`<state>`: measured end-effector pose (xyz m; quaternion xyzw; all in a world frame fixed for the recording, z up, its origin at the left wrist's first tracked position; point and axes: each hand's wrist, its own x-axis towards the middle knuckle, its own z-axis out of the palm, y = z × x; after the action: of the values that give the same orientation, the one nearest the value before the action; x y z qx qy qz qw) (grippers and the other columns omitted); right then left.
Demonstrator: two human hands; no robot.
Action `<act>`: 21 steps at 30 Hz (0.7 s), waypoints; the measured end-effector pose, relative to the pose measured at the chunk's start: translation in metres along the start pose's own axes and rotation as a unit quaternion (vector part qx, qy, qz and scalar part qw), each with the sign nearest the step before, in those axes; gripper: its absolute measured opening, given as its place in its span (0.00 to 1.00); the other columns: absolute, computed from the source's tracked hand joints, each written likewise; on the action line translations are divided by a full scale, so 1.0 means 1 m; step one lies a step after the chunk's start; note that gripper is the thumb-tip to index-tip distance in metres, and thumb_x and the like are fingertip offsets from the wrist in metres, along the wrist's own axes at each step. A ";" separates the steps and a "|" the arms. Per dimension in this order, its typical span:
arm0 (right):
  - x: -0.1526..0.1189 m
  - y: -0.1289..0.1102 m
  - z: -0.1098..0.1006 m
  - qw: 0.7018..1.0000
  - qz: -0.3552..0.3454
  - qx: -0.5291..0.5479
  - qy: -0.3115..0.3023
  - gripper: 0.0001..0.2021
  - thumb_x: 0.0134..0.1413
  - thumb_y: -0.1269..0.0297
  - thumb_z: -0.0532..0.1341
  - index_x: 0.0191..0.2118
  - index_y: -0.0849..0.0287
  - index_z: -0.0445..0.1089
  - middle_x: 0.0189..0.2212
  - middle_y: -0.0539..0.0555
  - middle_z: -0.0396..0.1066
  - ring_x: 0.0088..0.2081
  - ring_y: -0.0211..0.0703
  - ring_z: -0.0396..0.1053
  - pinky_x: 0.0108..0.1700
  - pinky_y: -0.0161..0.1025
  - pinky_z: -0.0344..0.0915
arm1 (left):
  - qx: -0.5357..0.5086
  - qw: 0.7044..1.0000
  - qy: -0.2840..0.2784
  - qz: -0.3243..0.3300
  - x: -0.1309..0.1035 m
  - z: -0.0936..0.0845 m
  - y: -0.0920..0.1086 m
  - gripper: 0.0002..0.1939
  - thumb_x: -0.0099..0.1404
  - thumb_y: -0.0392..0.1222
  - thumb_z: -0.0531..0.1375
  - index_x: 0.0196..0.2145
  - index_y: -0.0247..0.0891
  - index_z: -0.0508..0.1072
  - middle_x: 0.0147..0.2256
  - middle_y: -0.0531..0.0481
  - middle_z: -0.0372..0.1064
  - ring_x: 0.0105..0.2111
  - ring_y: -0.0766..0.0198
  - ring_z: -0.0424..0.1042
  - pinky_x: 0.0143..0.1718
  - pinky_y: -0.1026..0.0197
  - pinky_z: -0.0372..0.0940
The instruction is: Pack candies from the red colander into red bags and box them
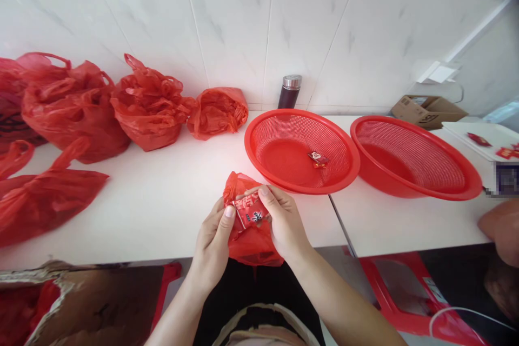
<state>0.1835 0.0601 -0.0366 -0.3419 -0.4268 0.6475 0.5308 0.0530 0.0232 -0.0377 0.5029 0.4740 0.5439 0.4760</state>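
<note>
Small red printed packets [252, 211] are pinched between my two hands at the table's front edge. My left hand [214, 235] is closed on their left side, thumb on top. My right hand [286, 219] grips the right side, its thumb pressed on the upper corner. Under and around the packets lies a thin red plastic bag [257, 248], partly hanging over the edge; how my fingers hold it underneath is hidden. Just beyond my right hand stands a red mesh basket [279, 162] with a couple of small packets [318, 159] inside.
Several filled red plastic bags [150, 108] line the left and back. A second red basket [417, 184], a dark flask [288, 92], a cardboard box [427, 113] and a white tray [462, 128] with packets stand around. Another person's arm [503, 230] is at right.
</note>
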 end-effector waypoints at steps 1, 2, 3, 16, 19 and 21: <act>0.000 0.001 0.000 1.000 -0.001 0.001 0.003 0.13 0.60 0.53 0.60 0.36 0.56 0.77 0.29 0.51 0.75 0.29 0.39 0.70 0.33 0.36 0.67 | 0.002 1.000 0.002 -0.002 0.000 -0.001 0.000 0.22 0.71 0.51 0.50 0.52 0.38 0.74 0.56 0.42 0.67 0.56 0.52 0.65 0.57 0.53 0.59; 0.000 0.001 0.000 1.000 -0.002 0.000 0.007 0.13 0.60 0.53 0.60 0.36 0.56 0.77 0.29 0.51 0.75 0.28 0.38 0.70 0.33 0.36 0.67 | 0.009 1.000 0.004 -0.005 0.000 -0.002 -0.001 0.23 0.71 0.52 0.50 0.52 0.37 0.73 0.56 0.42 0.68 0.55 0.51 0.66 0.56 0.53 0.60; 0.000 0.002 -0.001 1.000 -0.003 -0.001 0.011 0.13 0.60 0.52 0.60 0.37 0.55 0.77 0.29 0.51 0.75 0.29 0.39 0.71 0.33 0.36 0.68 | 0.023 1.000 0.006 -0.007 0.000 -0.004 -0.002 0.23 0.70 0.53 0.50 0.52 0.37 0.73 0.55 0.41 0.69 0.54 0.51 0.67 0.55 0.53 0.62; 0.006 0.013 -0.033 0.845 -0.044 -0.517 -0.128 0.25 0.64 0.65 0.52 0.66 0.57 0.56 0.63 0.61 0.58 0.64 0.52 0.55 0.63 0.54 0.55 | 0.151 0.967 0.207 0.001 0.007 -0.031 0.004 0.26 0.63 0.55 0.59 0.57 0.45 0.70 0.58 0.47 0.67 0.59 0.50 0.63 0.61 0.48 0.56; 0.003 -0.018 -0.046 0.844 -0.057 -0.488 -0.213 0.20 0.63 0.64 0.55 0.60 0.54 0.65 0.58 0.57 0.66 0.59 0.47 0.63 0.59 0.46 0.62 | 0.159 0.965 0.209 0.002 0.007 -0.038 0.000 0.26 0.64 0.54 0.59 0.58 0.46 0.69 0.58 0.48 0.67 0.60 0.50 0.62 0.62 0.48 0.56; 0.013 -0.046 -0.059 0.859 -0.074 -0.450 -0.232 0.16 0.64 0.60 0.55 0.55 0.52 0.69 0.53 0.54 0.71 0.54 0.44 0.69 0.54 0.42 0.66 | 0.166 0.966 0.201 -0.002 0.007 -0.041 -0.002 0.27 0.64 0.54 0.59 0.59 0.46 0.68 0.58 0.47 0.66 0.60 0.50 0.61 0.62 0.48 0.55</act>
<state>0.2519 0.0875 -0.0185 -0.3506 -0.8068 0.4040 0.2509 0.0122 0.0291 -0.0404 0.4546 0.6441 0.5468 0.2820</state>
